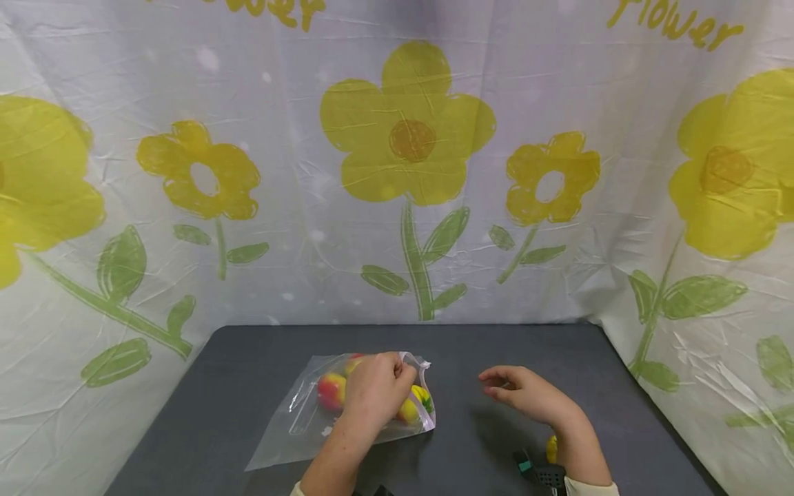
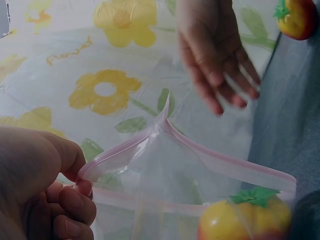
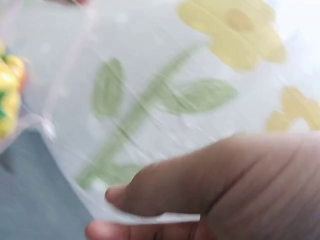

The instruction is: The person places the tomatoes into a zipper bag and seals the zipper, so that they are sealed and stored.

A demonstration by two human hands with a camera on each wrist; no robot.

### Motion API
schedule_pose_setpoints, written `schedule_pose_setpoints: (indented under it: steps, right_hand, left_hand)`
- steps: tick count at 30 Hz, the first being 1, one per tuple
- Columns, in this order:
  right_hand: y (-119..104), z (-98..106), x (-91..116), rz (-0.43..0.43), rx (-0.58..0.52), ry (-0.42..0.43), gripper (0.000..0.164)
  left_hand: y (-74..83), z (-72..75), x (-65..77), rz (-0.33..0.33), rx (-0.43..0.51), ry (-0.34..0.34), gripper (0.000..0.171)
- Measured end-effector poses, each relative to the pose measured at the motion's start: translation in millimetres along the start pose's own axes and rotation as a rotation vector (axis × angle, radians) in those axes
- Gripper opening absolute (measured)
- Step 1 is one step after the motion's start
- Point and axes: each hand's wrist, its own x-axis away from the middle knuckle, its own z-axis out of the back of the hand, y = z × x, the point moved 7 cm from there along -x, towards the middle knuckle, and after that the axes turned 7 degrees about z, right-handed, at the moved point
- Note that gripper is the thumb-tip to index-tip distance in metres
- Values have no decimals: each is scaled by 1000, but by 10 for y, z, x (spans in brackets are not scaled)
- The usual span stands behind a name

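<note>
A clear zip bag [image 1: 282, 437] with a pale pink seal lies on the table, its mouth facing right. My left hand [image 1: 375, 389] pinches the bag's rim between thumb and fingers, and the mouth gapes in the left wrist view. Inside sit a red-and-yellow fruit [image 1: 331, 390] and a yellow-red one with a green leafy top [image 2: 245, 217], partly hidden by the left hand in the head view. Right of the mouth, my right hand [image 1: 530, 393] hangs above the table with fingers loosely bent, holding nothing. Another fruit with a green top [image 2: 299, 19] lies outside the bag, mostly behind the right wrist in the head view.
The dark grey table [image 1: 260, 351] ends at a cloth backdrop [image 1: 298, 227] printed with yellow flowers, which also rises along both sides. A black strap device [image 1: 548, 475] sits at the right wrist.
</note>
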Motion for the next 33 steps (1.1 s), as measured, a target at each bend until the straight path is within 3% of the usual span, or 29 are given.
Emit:
schedule_pose_setpoints:
  steps: [8, 17, 24, 30, 33]
  right_hand:
    - [506, 474, 474, -258, -9, 70, 42]
    - [984, 510, 813, -546, -98, 39, 44]
    - [1052, 425, 780, -551, -141, 3, 39]
    - [1023, 308, 691, -485, -270, -66, 45]
    - [993, 261, 641, -479, -266, -96, 49]
  left_hand:
    - [-19, -17, -16, 8, -8, -9, 35]
    - [-17, -36, -5, 9, -28, -29, 37]
    - [-26, -41, -3, 10, -27, -28, 36]
    - [-25, -46, -8, 3, -37, -22, 36]
    - [-21, -50, -10, -2, -35, -20, 36]
